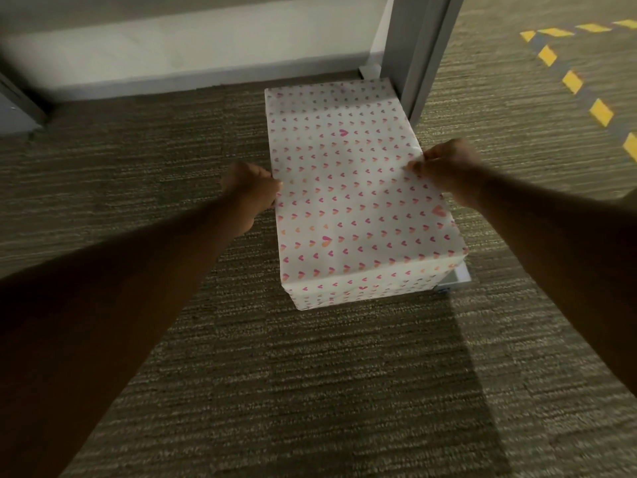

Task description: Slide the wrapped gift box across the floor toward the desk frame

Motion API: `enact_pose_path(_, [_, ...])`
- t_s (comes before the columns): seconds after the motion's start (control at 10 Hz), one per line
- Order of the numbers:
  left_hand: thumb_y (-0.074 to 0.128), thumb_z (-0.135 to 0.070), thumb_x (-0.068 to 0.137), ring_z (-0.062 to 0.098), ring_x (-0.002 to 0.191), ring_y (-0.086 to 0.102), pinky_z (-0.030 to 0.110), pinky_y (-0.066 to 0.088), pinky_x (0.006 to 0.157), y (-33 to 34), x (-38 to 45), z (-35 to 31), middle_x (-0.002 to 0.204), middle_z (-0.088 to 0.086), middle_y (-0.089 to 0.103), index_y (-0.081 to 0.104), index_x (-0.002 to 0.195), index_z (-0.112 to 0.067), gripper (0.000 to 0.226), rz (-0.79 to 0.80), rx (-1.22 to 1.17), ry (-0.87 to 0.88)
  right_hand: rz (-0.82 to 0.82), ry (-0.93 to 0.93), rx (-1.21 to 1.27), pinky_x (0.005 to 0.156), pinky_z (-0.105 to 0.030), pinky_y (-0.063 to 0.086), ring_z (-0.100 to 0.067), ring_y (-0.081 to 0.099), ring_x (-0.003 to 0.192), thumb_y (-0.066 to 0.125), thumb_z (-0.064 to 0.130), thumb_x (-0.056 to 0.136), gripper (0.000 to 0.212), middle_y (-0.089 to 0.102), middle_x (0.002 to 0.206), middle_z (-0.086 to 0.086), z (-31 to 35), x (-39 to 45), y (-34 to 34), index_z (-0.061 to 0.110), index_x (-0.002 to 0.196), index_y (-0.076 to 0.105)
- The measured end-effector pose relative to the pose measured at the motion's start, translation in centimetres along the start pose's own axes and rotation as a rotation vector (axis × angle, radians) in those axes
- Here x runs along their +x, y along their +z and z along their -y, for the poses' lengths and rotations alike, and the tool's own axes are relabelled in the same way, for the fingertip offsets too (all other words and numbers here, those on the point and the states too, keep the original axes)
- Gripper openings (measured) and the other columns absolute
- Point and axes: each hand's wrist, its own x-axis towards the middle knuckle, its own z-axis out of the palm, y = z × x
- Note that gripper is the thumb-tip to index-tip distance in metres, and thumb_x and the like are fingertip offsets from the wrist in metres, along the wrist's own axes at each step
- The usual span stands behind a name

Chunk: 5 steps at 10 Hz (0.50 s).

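A gift box wrapped in white paper with small pink and orange hearts lies on the carpet, long side running away from me. My left hand grips its left edge about midway. My right hand pinches the right top edge. The grey upright leg of the desk frame stands just beyond the box's far right corner, close to or touching it. The frame's flat foot shows under the box's near right corner.
Grey-brown striped carpet covers the floor. A white wall base runs behind the box. Another grey frame part sits at the far left. Yellow and dark hazard tape marks the floor at the upper right.
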Motion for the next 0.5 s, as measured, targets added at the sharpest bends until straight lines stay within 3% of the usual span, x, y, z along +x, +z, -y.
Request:
enact_pose_path(0.1, [0.060, -0.019, 0.094, 0.017, 0.085, 0.066, 0.029, 0.057, 0.067, -0.1, 0.0, -0.2, 0.105, 0.012, 0.067, 0.064, 0.106, -0.007, 0.018, 0.015, 0.151, 0.058, -0.034, -0.031, -0.126, 0.052, -0.023, 0.040, -0.024, 0.064, 0.085, 0.068, 0.042, 0.086, 0.045, 0.070, 0.109, -0.014, 0.5, -0.9, 0.8, 0.007, 0.113, 0.067])
enact_pose_path(0.2, [0.064, -0.036, 0.091, 0.022, 0.093, 0.065, 0.020, 0.044, 0.057, 0.5, -0.9, -0.5, 0.117, 0.016, 0.066, 0.060, 0.120, -0.006, 0.042, -0.031, 0.364, 0.206, -0.079, -0.142, -0.328, 0.072, -0.033, 0.049, -0.034, 0.058, 0.114, 0.063, 0.061, 0.084, 0.074, 0.057, 0.133, -0.018, 0.5, -2.2, 2.1, 0.009, 0.135, 0.051])
enact_pose_path(0.3, [0.065, -0.048, 0.086, 0.034, 0.125, 0.053, 0.032, 0.051, 0.082, 1.0, -1.5, -0.4, 0.142, 0.020, 0.050, 0.044, 0.142, -0.008, 0.072, -0.032, 0.491, 0.337, -0.063, -0.226, -0.489, 0.103, -0.050, 0.045, -0.039, 0.040, 0.137, 0.056, 0.071, 0.081, 0.094, 0.037, 0.154, -0.018, 0.2, -3.4, 2.7, 0.013, 0.150, 0.030])
enact_pose_path(0.4, [0.055, -0.066, 0.081, 0.037, 0.150, 0.011, 0.052, 0.015, 0.117, 1.4, -2.8, -0.4, 0.165, 0.018, 0.009, 0.011, 0.156, -0.014, 0.101, -0.026, 0.753, 0.568, -0.131, -0.336, -0.661, 0.120, -0.051, 0.018, -0.038, 0.016, 0.151, 0.043, 0.081, 0.080, 0.110, 0.013, 0.165, -0.021, -0.5, -5.1, 3.0, 0.010, 0.157, 0.010])
enact_pose_path(0.5, [0.048, -0.073, 0.079, 0.035, 0.151, -0.002, 0.045, -0.004, 0.115, 1.6, -3.5, -0.5, 0.165, 0.018, -0.005, 0.001, 0.157, -0.015, 0.107, 0.016, 0.833, 0.703, -0.155, -0.387, -0.702, 0.122, -0.048, 0.012, -0.038, 0.010, 0.152, 0.038, 0.083, 0.080, 0.112, 0.008, 0.165, -0.023, -1.1, -5.9, 2.8, 0.008, 0.157, 0.008])
